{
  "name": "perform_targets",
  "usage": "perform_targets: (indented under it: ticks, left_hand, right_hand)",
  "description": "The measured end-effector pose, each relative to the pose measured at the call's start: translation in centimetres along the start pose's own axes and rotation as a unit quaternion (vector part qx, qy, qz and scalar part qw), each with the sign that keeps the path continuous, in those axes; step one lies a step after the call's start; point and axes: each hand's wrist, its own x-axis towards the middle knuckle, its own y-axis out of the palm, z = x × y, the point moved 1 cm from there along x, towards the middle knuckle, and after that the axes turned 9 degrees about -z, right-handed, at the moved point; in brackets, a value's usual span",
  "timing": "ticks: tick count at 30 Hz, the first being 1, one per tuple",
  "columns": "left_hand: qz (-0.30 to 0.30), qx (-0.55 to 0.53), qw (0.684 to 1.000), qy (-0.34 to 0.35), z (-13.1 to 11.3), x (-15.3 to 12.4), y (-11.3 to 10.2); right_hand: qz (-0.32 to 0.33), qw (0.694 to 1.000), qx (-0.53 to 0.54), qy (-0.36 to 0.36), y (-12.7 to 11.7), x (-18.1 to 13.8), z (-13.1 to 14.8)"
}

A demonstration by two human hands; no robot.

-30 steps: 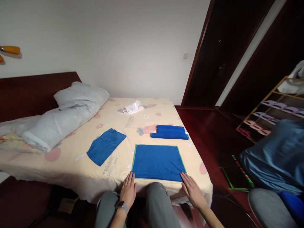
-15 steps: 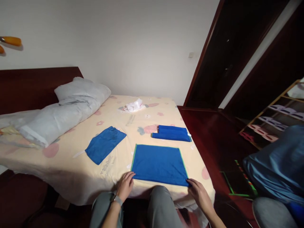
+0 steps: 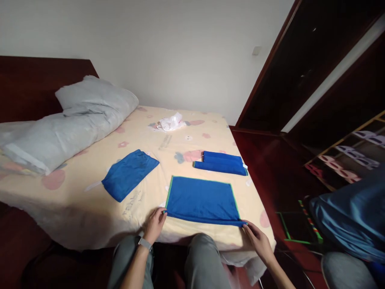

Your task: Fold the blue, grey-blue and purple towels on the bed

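Head view: a soft blue cloth (image 3: 202, 198), a flat rectangle edged in green, is lying at the near edge of the bed (image 3: 90, 208), its long axis running left to right in front of the person's knees. The left hand (image 3: 155, 225) is pinching the near left corner between fingers and thumb. The right hand (image 3: 258, 241) is gripping the near right corner likewise, and that hem is lifting slightly. Grey printing on the cream flowered sheet is showing too blurred to read. Folded blue cloths (image 3: 221, 163) are sitting just beyond.
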Motion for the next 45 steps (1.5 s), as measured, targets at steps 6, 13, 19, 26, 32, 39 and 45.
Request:
perform_targets:
  ticks: [6,13,19,26,32,39,45]
  left_hand:
    - [-0.065,0.041,0.997,-0.007,-0.4,1.3,1.4]
    - [-0.069,0.172,0.983,0.009,-1.3,1.7,1.8]
    - [-0.04,0.238,0.97,0.026,-2.3,1.6,1.2]
    - [-0.061,0.227,0.971,0.046,-2.4,0.9,1.4]
    - [-0.074,0.239,0.968,0.025,-2.0,1.1,1.7]
    - [-0.168,0.224,0.956,0.093,-4.2,0.6,1.9]
    - [0.014,0.129,0.937,0.325,-9.3,-1.6,5.0]
  right_hand:
    - [0.021,1.0,0.003,-0.012,0.3,1.1,1.8]
    - [0.027,0.998,-0.049,-0.032,0.5,1.9,2.7]
    - [0.031,0.984,-0.162,-0.067,0.7,1.8,2.7]
    - [-0.052,0.94,-0.294,-0.167,2.0,-0.3,2.9]
    - [-0.093,0.889,-0.374,-0.247,2.9,-0.9,3.6]
    - [-0.226,0.864,-0.345,-0.289,3.6,-1.9,3.7]
    - [-0.006,0.846,-0.27,-0.46,8.3,-5.3,5.9]
